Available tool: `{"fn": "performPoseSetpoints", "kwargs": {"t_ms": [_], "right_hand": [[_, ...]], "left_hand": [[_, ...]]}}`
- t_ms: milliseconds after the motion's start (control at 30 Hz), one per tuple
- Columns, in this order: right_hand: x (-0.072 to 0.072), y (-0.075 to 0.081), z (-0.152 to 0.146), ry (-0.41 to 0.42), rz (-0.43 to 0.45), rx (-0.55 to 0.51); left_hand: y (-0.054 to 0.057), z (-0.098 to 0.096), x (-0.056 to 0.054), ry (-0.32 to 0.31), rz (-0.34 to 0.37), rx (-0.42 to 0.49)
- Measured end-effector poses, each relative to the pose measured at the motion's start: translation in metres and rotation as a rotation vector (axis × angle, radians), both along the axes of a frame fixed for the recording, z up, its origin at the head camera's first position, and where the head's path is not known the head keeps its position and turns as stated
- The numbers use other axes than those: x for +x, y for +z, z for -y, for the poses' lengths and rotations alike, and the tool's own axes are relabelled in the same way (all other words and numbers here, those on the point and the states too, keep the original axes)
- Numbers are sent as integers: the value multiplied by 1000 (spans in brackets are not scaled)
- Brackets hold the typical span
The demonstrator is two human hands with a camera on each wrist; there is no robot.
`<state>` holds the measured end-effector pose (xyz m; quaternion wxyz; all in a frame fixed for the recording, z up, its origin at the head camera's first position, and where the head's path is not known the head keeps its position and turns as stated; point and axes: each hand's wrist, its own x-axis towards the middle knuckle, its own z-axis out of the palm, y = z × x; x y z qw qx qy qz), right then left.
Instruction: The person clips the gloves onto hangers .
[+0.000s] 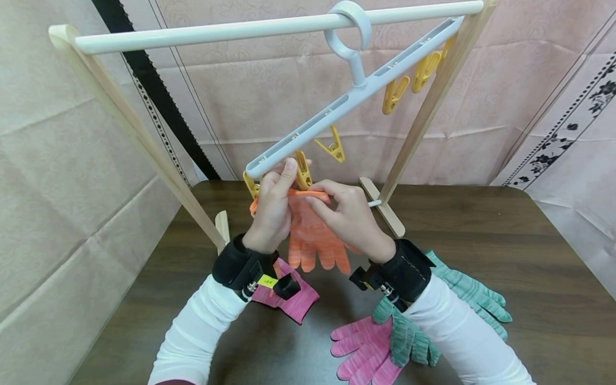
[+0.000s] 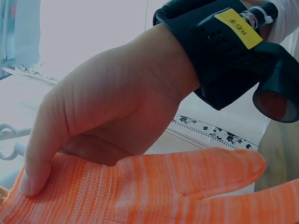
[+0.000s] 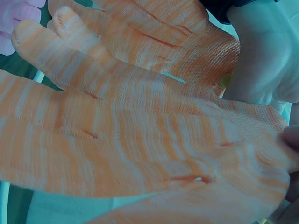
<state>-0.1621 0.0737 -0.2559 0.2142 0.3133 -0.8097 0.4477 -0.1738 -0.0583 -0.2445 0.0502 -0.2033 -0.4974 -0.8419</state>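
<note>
My left hand [image 1: 271,206] is just below the low end of a tilted light blue hanger [image 1: 358,88]. Its thumb and a finger pinch the upper end of a yellow clothespin [image 1: 303,174], whose lower end meets the cuff of an orange striped glove [image 1: 313,235]. My right hand [image 1: 351,216] pinches that cuff on its right side, and the glove hangs fingers down. The left wrist view shows the right hand [image 2: 112,93] with a finger over the glove's cuff [image 2: 65,186]. A second orange glove [image 3: 154,32] hangs behind in the right wrist view, near the left wrist.
The hanger hooks over a white rod [image 1: 216,33] between wooden posts [image 1: 438,107]. More yellow clothespins [image 1: 395,95] dangle from it. Pink gloves [image 1: 363,347] and green gloves [image 1: 474,294] lie on the dark wooden table [image 1: 529,256], partly under the right forearm. Another pink piece [image 1: 293,299] lies near the left wrist.
</note>
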Motion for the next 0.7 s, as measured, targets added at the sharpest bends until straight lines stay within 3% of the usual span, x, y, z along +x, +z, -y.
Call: {"fn": "performPoseSetpoints", "kwargs": {"t_ms": [233, 700], "right_hand": [[-2, -1, -2, -49, -42, 34], [-7, -8, -3, -112, -35, 21]], "left_hand": [[0, 0, 1, 13, -6, -21], [0, 1, 0, 52, -25, -56]]}}
